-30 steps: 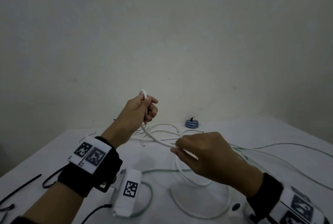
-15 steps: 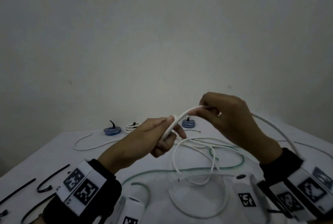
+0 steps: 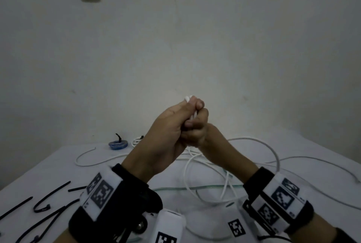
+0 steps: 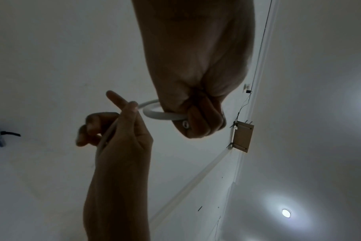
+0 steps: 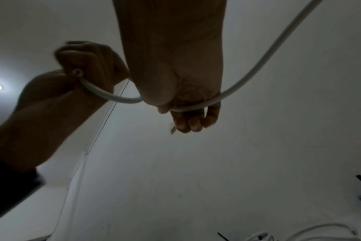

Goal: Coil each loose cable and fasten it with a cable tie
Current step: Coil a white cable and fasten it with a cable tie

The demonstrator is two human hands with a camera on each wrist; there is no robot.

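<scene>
A thick white cable [image 3: 188,98] is held up above the table by both hands, pressed close together. My left hand [image 3: 192,107] grips the cable near its cut end, which shows in the left wrist view [image 4: 184,124]. My right hand [image 3: 195,127] curls its fingers round the same cable [image 5: 258,65] just beside it. A short arc of cable [image 4: 161,116] bridges the two fists. The rest hangs down in loose loops [image 3: 186,174] onto the white table [image 3: 58,174]. Black cable ties [image 3: 45,204] lie at the table's left.
At the back of the table sit a blue coil [image 3: 118,143] fastened with a black tie and a small white coil [image 3: 137,140]. A loose green cable [image 3: 195,188] and other white cables [image 3: 88,161] [image 3: 312,161] sprawl across the surface. A bare wall stands close behind.
My right hand has swung in to meet the left, bringing its part of the cable along. Both hands have risen, and the long arc between them has shrunk to a small loop.
</scene>
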